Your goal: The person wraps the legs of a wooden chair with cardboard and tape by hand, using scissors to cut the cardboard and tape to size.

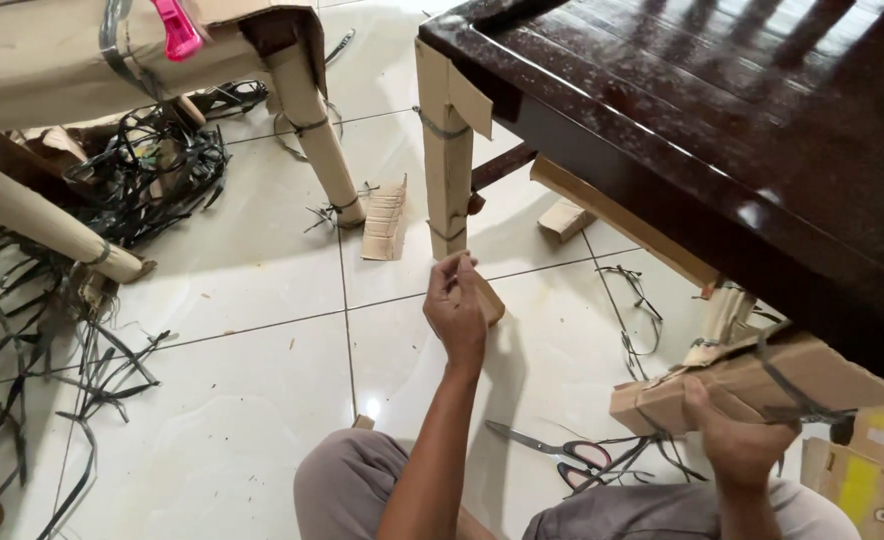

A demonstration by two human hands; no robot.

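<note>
Floor is glossy white tile with thin grout lines, and a dark polished table fills the space above and to the right of both hands. The left hand is up at the foot of the table leg, which is wrapped in cardboard, fingers pinched on the loose cardboard flap at the bottom. The right hand is clenched round another wrapped leg, lying tilted under the table edge with black strap around it

Between the two hands, low on the floor near the knees, are scissors with red and black handles, blades pointing toward the left arm. Just past the left hand there's a ribbed cardboard scrap on the tile. Further off to the left of it, another wrapped piece of furniture with a pink clip on top, and under it a big tangle of cut black straps spreading over the floor. More strap bits sit between the hands, and a printed box is right beside the right hand
</note>
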